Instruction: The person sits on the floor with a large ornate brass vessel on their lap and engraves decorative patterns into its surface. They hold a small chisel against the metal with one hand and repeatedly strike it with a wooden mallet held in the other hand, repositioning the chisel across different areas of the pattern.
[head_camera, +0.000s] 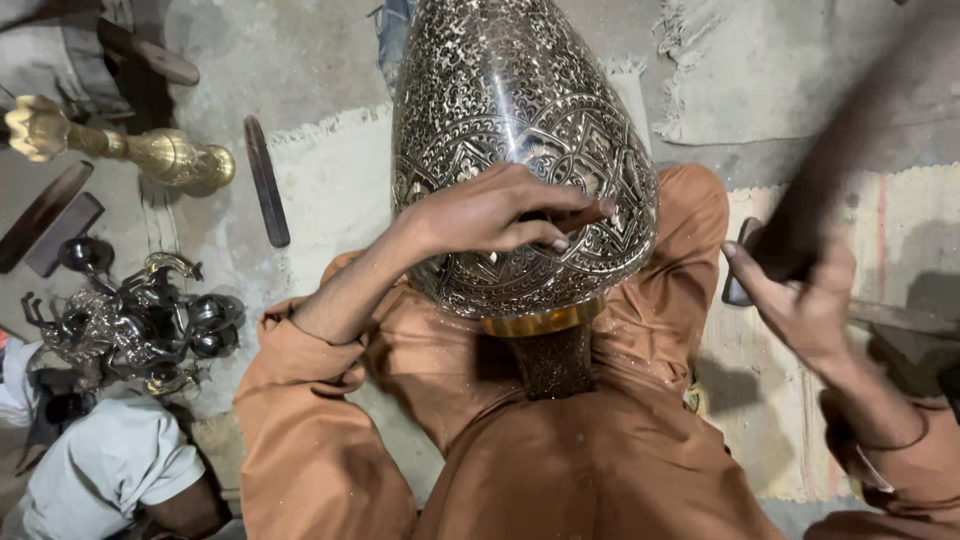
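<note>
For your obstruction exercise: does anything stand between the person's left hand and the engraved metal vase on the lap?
Nothing visible does. The left hand rests directly on the engraved vase, pressing a small dark tool against its patterned surface.

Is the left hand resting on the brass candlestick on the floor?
No, the left hand holds a small tool against the engraved vase; the candlestick lies apart.

No packages, labels, signs or screens show anywhere in this view.
</note>
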